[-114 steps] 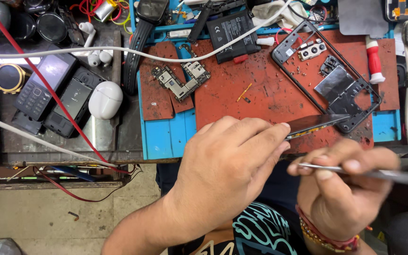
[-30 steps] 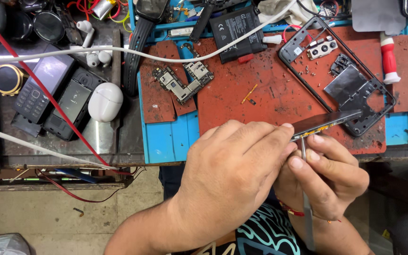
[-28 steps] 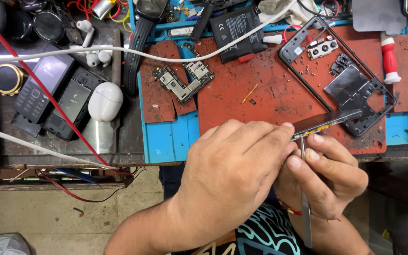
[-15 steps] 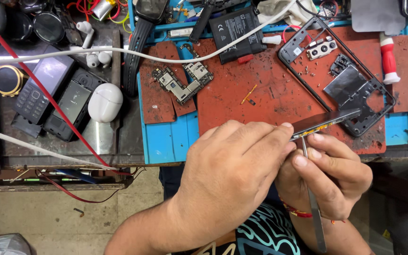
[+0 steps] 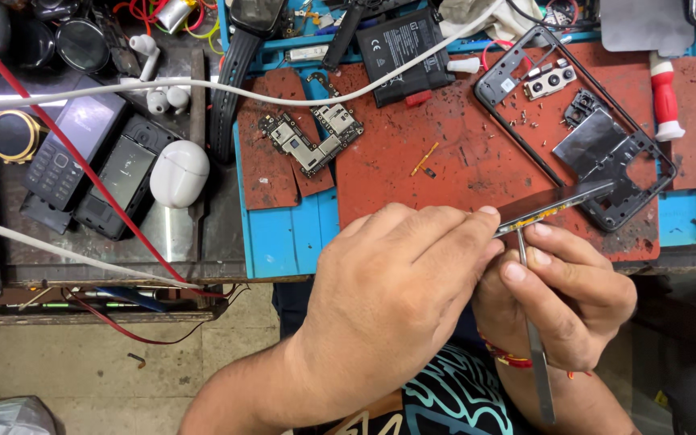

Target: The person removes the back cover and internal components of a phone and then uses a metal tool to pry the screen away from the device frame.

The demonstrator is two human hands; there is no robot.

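Left hand (image 5: 396,298) fingers close around a narrow dark phone strip with gold contacts (image 5: 553,205), lifting it off the red bench mat (image 5: 453,153) for access. Right hand (image 5: 561,302) fingers pinch slim steel tweezers (image 5: 535,346), tips at the strip just beyond the left fingertips (pen grip, likely for control).

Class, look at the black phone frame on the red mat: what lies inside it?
Inside the phone frame sit a camera module and a metal shield plate. Its near corner is covered by the narrow strip.

I am seeing two dark phone screens (image 5: 90,161) lying far left and a white-labelled black battery (image 5: 403,44) far centre.
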